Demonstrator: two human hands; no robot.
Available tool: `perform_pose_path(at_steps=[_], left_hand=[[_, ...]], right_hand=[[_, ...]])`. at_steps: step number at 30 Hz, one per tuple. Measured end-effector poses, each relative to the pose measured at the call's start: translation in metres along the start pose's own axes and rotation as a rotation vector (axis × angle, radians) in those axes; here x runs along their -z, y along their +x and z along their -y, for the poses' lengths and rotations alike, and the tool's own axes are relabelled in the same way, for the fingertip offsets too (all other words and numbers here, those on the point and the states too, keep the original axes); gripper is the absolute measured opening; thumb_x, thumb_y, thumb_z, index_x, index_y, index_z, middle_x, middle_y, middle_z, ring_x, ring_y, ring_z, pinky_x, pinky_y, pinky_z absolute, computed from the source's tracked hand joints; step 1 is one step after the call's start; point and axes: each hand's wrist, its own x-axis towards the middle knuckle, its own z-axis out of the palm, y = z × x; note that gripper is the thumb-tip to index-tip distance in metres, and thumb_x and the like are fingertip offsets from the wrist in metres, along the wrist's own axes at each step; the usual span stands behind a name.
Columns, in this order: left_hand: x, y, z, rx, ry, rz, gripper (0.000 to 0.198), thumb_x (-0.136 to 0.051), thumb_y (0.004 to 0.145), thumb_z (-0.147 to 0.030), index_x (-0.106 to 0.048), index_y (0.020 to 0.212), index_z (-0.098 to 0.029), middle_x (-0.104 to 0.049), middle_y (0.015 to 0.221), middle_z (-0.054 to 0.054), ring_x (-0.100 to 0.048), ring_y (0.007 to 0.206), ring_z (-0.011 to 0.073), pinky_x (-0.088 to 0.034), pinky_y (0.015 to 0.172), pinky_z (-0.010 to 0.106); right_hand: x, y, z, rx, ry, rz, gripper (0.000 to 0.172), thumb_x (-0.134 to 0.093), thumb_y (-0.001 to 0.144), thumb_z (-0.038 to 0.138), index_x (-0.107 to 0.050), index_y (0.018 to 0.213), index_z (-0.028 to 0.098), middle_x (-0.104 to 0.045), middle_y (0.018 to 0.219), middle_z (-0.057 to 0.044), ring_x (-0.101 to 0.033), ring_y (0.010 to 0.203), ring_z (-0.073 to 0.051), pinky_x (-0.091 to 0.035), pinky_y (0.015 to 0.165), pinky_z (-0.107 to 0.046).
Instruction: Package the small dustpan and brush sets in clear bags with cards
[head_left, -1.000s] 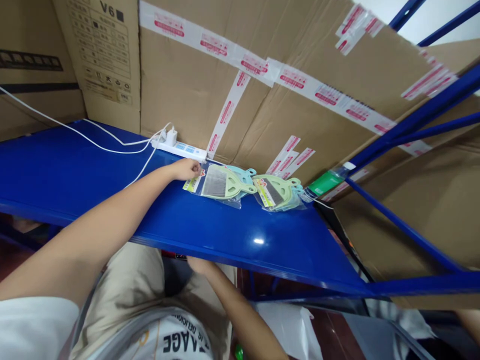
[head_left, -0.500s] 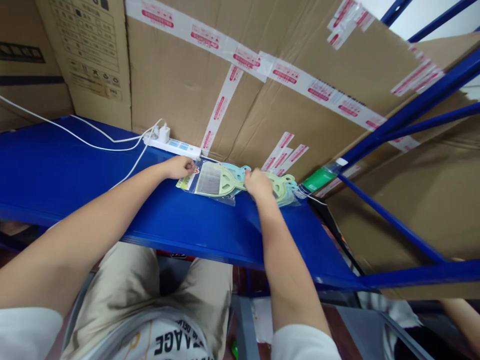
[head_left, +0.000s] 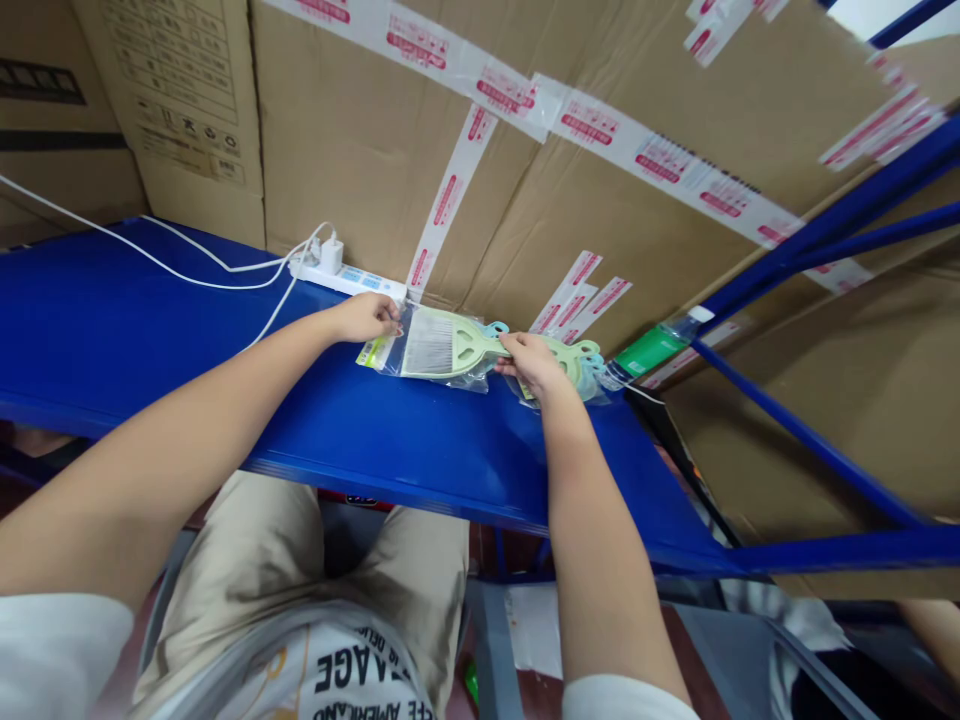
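Observation:
A light green hand brush with pale bristles lies over a clear plastic bag on the blue shelf. Its handle is between the thumb and fingers of my right hand. My left hand pinches the bag's left end, beside a yellow-and-white printed label. Under the brush, a light blue piece peeks out; most of it is hidden. Beyond my right hand sits a second bagged set with green and blue handles, partly covered by that hand.
A white power strip with plugs and cables lies along the back by a taped cardboard wall. A green-labelled bottle leans at the right near the blue metal frame. Another person's arm shows at lower right.
The green brush now covers more of the blue piece beneath it. My right hand has turned, showing its fingers under the handle. My left hand stays at the bag's left end.

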Motion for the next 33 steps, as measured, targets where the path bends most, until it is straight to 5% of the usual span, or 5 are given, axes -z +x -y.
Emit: perform_pose_path(at_steps=[8,13,18,24,33], left_hand=[[0.001,-0.003,-0.006,0.070,0.059,-0.037,0.018,-0.069,0.084,-0.020,-0.073,0.102,-0.018,-0.072,0.078,0.001,-0.070,0.077,0.0193,-0.053,0.078,0.030],[0.005,-0.003,-0.002,0.061,0.305,-0.094,0.036,-0.065,0.092,-0.026,-0.074,0.125,-0.017,-0.080,0.113,0.011,-0.075,0.107,0.0256,-0.054,0.094,0.032],[0.004,-0.006,-0.002,0.047,0.512,0.012,0.061,-0.065,0.094,-0.045,-0.065,0.145,-0.013,-0.073,0.139,0.021,-0.069,0.129,0.0354,-0.051,0.108,0.039],[0.003,-0.007,-0.001,0.035,0.551,0.063,0.070,-0.063,0.093,-0.052,-0.058,0.155,-0.019,-0.064,0.155,0.020,-0.054,0.148,0.0397,-0.043,0.120,0.046],[0.005,-0.004,0.002,0.009,0.539,0.094,0.072,-0.062,0.091,-0.049,-0.057,0.156,-0.018,-0.068,0.151,0.019,-0.059,0.143,0.0374,-0.045,0.117,0.044]], right_hand=[[0.005,-0.004,0.009,-0.082,0.370,-0.100,0.029,-0.050,0.105,0.004,-0.056,0.081,0.019,-0.062,0.066,0.002,-0.061,0.054,-0.008,-0.062,0.056,-0.016],[0.015,0.003,0.006,-0.044,0.409,-0.157,0.025,-0.054,0.102,0.004,-0.055,0.083,0.020,-0.062,0.065,0.004,-0.062,0.053,-0.010,-0.062,0.054,-0.018],[0.016,0.002,0.007,-0.035,0.436,-0.202,0.027,-0.051,0.103,0.002,-0.054,0.084,0.021,-0.060,0.063,0.006,-0.059,0.046,-0.007,-0.056,0.048,-0.013],[0.014,-0.001,0.012,-0.048,0.440,-0.228,0.026,-0.051,0.103,0.003,-0.054,0.085,0.020,-0.060,0.064,0.004,-0.059,0.051,-0.007,-0.057,0.051,-0.013],[0.015,0.007,0.003,-0.005,0.433,-0.208,0.023,-0.053,0.100,0.003,-0.053,0.085,0.021,-0.060,0.066,0.005,-0.058,0.049,-0.007,-0.055,0.048,-0.012]])
